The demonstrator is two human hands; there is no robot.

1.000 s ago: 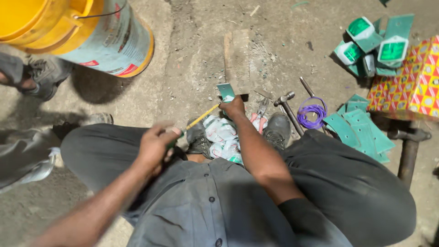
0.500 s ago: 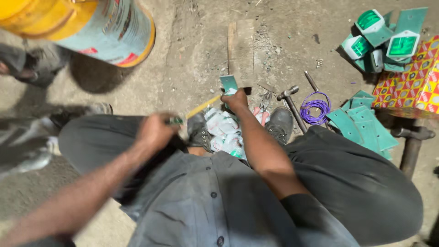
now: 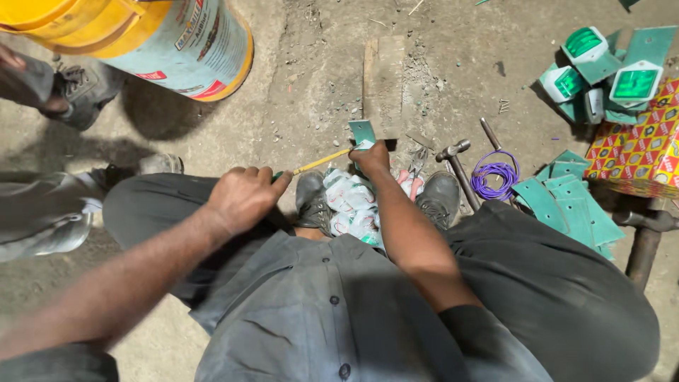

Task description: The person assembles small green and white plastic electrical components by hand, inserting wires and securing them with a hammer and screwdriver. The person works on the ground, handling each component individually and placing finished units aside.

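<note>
A single view is provided, taken from a camera worn on the person's head. The view is directed steeply downward, almost vertically, along the torso onto the lap and the concrete floor (image 3: pixel 304 85) ahead. The wearer's grey shirt (image 3: pixel 318 311) and trousers are seen at very close range and fill the lower half of the frame. The floor lies further off in the upper half. The frame is bounded at the upper left by a yellow drum (image 3: pixel 141 35) and at the right edge by a patterned box (image 3: pixel 636 148). No second view is supplied, so no overlap is recorded.
</note>
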